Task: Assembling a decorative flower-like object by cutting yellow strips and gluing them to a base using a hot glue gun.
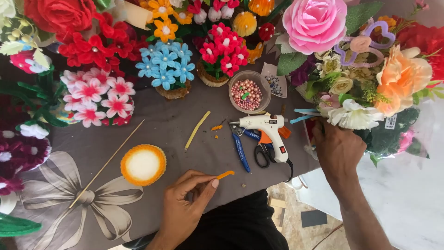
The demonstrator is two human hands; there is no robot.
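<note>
Orange pipe-cleaner piece (pixel 225 174) sits low centre of frame, pinched at its near end between thumb and forefinger of my left hand (pixel 185 208), just above the grey cloth (pixel 203 120). Judged light, soft, bendy; a fingertip pinch at one end suits, squeezing mid-length would kink it. Right hand (pixel 339 150), at right of frame, reaches under the bouquet (pixel 370 88); fingers hidden, so grip cannot be told. Glue gun (pixel 270 132) lies between the hands
</note>
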